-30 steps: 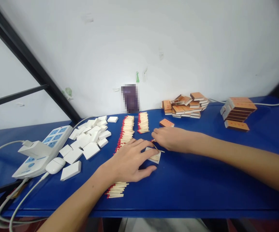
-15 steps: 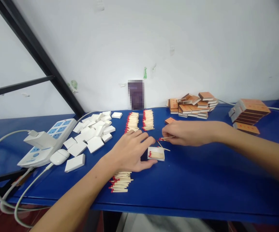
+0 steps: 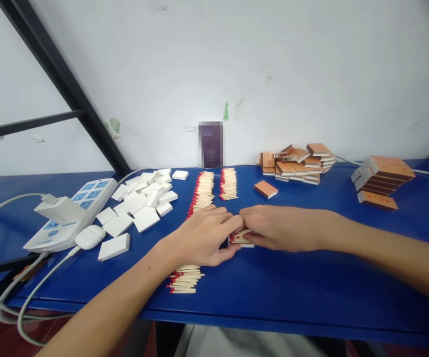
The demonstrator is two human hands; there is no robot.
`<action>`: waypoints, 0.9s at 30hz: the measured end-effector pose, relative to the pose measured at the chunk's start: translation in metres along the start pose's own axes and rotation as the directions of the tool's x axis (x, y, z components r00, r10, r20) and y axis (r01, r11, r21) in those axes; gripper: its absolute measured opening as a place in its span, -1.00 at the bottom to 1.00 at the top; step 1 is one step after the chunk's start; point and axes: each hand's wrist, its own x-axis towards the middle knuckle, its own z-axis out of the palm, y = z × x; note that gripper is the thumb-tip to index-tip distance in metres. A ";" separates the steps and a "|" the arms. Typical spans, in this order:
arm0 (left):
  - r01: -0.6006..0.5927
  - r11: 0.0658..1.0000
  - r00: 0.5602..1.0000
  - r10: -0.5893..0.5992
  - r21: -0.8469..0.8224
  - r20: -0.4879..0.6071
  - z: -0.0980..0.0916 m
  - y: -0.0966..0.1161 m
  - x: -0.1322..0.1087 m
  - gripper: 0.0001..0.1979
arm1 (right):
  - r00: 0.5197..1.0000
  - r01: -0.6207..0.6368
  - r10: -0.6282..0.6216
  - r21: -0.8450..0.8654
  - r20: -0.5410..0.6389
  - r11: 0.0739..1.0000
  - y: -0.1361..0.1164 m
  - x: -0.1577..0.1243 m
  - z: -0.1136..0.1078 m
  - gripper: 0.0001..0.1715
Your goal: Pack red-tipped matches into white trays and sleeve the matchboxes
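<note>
A small white matchbox tray (image 3: 249, 245) with red-tipped matches (image 3: 236, 239) in it sits on the blue table. My left hand (image 3: 207, 235) grips the tray from its left side, thumb at the near edge and fingers at the far edge. My right hand (image 3: 277, 225) is over the tray's right part, its fingers pinching matches at the tray. The hands meet there and hide much of the tray. Beyond my left hand lies a long row of matches (image 3: 204, 191), with a shorter row (image 3: 229, 183) beside it. More matches (image 3: 186, 280) lie nearer me, below my left wrist.
White trays (image 3: 136, 203) are heaped at left, beside a power strip (image 3: 88, 196) with a charger, cables and a white earphone case (image 3: 90, 237). Orange matchboxes (image 3: 292, 161) are piled by the wall, one (image 3: 266, 189) lies apart, and others are stacked (image 3: 385, 171) at right.
My right hand has moved left and toward me, bringing its matches to the tray. The loose matches beside the tray no longer show. My left hand stays around the tray.
</note>
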 end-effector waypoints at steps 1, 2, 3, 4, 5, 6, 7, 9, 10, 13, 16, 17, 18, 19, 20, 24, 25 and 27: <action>-0.007 1.000 1.000 0.007 -0.004 -0.003 0.000 0.000 0.000 -0.82 | 1.000 0.000 0.000 0.008 -0.008 1.000 0.000 0.001 0.001 -0.78; -0.013 1.000 1.000 0.013 -0.007 -0.006 0.001 -0.001 0.000 -0.82 | 1.000 -0.004 0.004 0.010 -0.016 1.000 0.000 0.002 0.002 -0.79; -0.017 1.000 1.000 0.017 -0.009 -0.009 0.001 -0.001 0.000 -0.82 | 1.000 -0.010 0.010 0.007 -0.020 1.000 0.000 0.002 0.002 -0.80; -0.020 1.000 1.000 0.020 -0.011 -0.012 0.002 -0.001 0.000 -0.82 | 1.000 -0.015 0.015 -0.001 -0.021 1.000 -0.001 0.003 0.002 -0.81; -0.022 1.000 1.000 0.021 -0.013 -0.016 0.002 -0.002 0.000 -0.82 | 1.000 -0.021 0.021 -0.010 -0.018 1.000 -0.001 0.004 0.002 -0.81; -0.022 1.000 1.000 0.022 -0.014 -0.020 0.002 -0.002 0.000 -0.83 | 1.000 -0.026 0.026 -0.021 -0.014 0.999 -0.001 0.005 0.002 -0.80; -0.023 1.000 0.999 0.023 -0.015 -0.024 0.002 -0.002 0.000 -0.83 | 1.000 -0.030 0.029 -0.030 -0.010 0.999 -0.002 0.006 0.003 -0.79; -0.024 1.000 0.999 0.024 -0.018 -0.031 0.002 -0.002 0.000 -0.83 | 1.000 -0.024 0.024 -0.034 -0.017 0.999 -0.001 0.007 0.005 -0.76; -0.025 0.999 0.999 0.024 -0.021 -0.033 0.003 -0.002 0.000 -0.83 | 0.999 -0.019 0.018 -0.028 -0.028 0.999 -0.001 0.008 0.006 -0.74; -0.025 0.999 0.999 0.023 -0.030 -0.034 0.003 -0.002 0.001 -0.82 | 0.997 0.008 -0.008 0.007 -0.073 1.000 0.001 0.009 0.009 -0.66; -0.025 0.999 0.999 0.024 -0.032 -0.026 0.002 -0.003 0.002 -0.79 | 0.995 0.056 -0.048 0.086 -0.086 0.995 0.002 0.008 0.006 -0.71; -0.024 0.999 0.999 0.023 -0.029 -0.023 0.002 -0.004 0.002 -0.78 | 0.996 0.054 -0.045 0.118 -0.082 0.992 0.002 0.006 0.003 -0.76; -0.022 0.999 1.000 0.021 -0.025 -0.021 0.001 -0.005 0.002 -0.77 | 0.997 0.039 -0.028 0.145 -0.078 0.989 0.002 0.004 0.000 -0.81; -0.018 1.000 1.000 0.018 -0.020 -0.019 0.001 -0.005 0.002 -0.77 | 0.997 0.011 0.001 0.164 -0.073 0.986 0.001 0.002 -0.003 -0.86; -0.015 1.000 1.000 0.015 -0.014 -0.016 0.001 -0.006 0.002 -0.78 | 0.997 -0.016 0.028 0.171 -0.068 0.985 0.002 0.000 -0.007 -0.91; -0.014 1.000 1.000 0.014 0.013 -0.003 0.001 -0.006 0.003 -0.80 | 0.996 -0.077 0.084 0.156 -0.037 0.985 0.004 -0.008 -0.020 -0.79; -0.018 1.000 1.000 0.018 0.024 0.002 0.000 -0.005 0.003 -0.80 | 0.995 -0.096 0.100 0.139 -0.024 0.986 0.006 -0.010 -0.023 -0.78; -0.030 0.998 0.999 0.029 0.050 0.013 0.000 -0.004 0.004 -0.79 | 0.991 -0.136 0.135 0.094 0.015 0.986 0.009 -0.013 -0.028 -0.80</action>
